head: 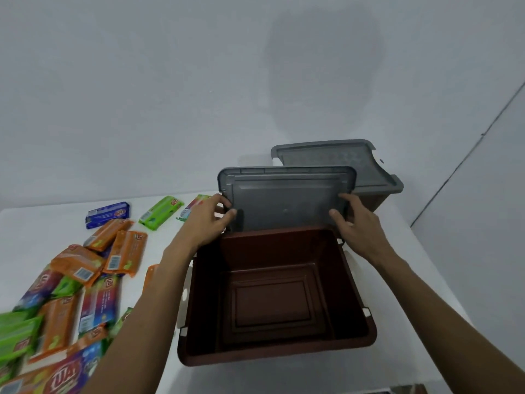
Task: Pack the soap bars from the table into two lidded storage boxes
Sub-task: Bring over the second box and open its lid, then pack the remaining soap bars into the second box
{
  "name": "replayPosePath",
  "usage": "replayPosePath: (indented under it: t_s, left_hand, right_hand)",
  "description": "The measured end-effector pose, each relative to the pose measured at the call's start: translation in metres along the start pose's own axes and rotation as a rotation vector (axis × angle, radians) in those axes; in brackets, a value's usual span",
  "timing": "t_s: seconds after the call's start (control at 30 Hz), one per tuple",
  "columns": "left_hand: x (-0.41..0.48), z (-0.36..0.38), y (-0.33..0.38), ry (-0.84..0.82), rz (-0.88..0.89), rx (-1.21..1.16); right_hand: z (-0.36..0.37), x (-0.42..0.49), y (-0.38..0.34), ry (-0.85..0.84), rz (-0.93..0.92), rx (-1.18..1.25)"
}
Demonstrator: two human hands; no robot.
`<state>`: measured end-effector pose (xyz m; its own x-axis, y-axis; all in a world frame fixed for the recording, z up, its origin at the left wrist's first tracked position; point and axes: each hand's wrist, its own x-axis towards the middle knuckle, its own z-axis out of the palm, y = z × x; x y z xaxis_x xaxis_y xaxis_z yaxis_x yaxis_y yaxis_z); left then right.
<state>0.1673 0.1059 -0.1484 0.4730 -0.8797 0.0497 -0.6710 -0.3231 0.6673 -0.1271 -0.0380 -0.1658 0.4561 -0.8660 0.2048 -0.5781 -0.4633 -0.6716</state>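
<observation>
Arms stretched forward, left grip (211,220) and right grip (356,224) clasp opposite edges of the grey lid (284,194) tilted above the open brown box (207,297); soap bars (125,251), one marked roughly "UAT", lie left on the desk (42,223).

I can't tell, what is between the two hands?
The grey lid, gripped at its ends by the left hand and right hand. Head view shows it.

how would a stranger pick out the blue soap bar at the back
Start at the open brown box and look left to the soap bars. At their far edge lies the blue soap bar: dark blue, its neighbours green and orange.
</observation>
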Motion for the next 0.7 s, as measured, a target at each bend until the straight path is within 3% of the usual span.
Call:
replayPosePath:
  t_s: [0.17,0.33,0.5,0.7]
  left_hand:
    - [-0.012,-0.008,-0.016,-0.061,-0.004,0.075]
    - [-0.067,-0.014,-0.032,0.105,-0.041,0.051]
    - [-0.114,0.002,-0.036,0.146,-0.124,-0.046]
    - [-0.118,0.017,-0.029,0.164,-0.116,-0.134]
  right_hand:
    - [0.001,-0.006,-0.001,-0.009,0.033,0.017]
    - [0.01,-0.035,-0.014,0.243,0.018,-0.021]
    - [0.019,-0.051,-0.012,-0.153,-0.052,0.022]
    - [0.006,-0.06,0.0,-0.152,-0.028,-0.026]
